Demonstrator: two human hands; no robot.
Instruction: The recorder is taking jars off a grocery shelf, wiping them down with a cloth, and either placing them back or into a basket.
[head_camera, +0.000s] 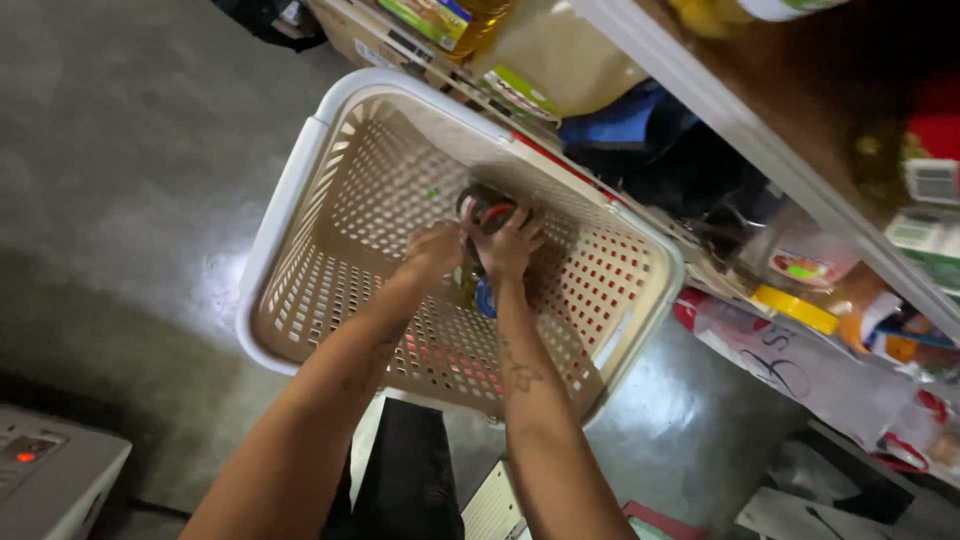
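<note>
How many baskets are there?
1. The cream basket with holes sits on the floor beside the shelves; both hands, left hand and right hand, reach inside. Others may be hidden.

One basket (300, 190), two hands (470, 250), one jar (485, 208)

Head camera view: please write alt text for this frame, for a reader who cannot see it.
Seen from above, a person's left hand and right hand reach into a cream perforated plastic basket and together grip a dark, rounded object with red markings. The basket stands on a grey floor beside shelves crowded with packaged goods.
</note>
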